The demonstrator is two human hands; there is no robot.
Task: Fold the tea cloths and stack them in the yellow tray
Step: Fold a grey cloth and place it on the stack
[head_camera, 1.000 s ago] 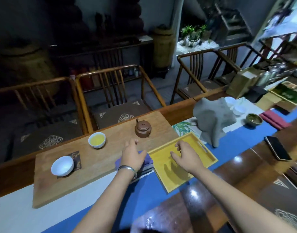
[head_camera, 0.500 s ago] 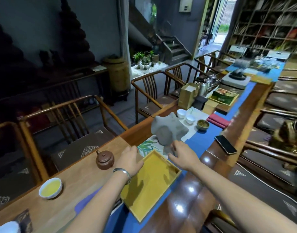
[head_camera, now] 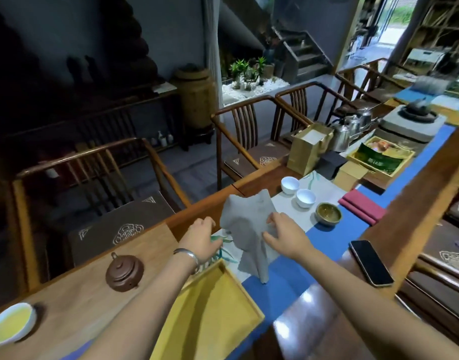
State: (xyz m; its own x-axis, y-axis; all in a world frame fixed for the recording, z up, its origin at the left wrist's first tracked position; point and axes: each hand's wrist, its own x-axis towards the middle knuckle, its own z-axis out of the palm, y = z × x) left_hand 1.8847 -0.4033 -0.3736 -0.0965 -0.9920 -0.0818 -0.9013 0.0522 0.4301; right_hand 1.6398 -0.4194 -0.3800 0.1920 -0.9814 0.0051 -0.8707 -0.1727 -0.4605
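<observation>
Both hands have left the tray [head_camera: 210,315] for the grey cloth [head_camera: 245,229].
Right hand [head_camera: 285,236] spread, touching it; left hand [head_camera: 201,236] relaxed, empty — folding unstarted.

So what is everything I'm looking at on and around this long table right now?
grey tea cloth: one, grey, crumpled and standing up beyond the tray
yellow tray: one, yellow, near edge, nothing in it
teapot: one, brown clay, on the wooden board at left
cup of tea: one, white with yellow tea, far left
white cups: two, beyond the cloth
green bowl: one, beside the white cups
red cloth: one, folded, on the blue runner
phone: one, black, at right
chairs: several, wooden, behind the table
left hand: beside the cloth, not touching it
right hand: fingers on the cloth
</observation>
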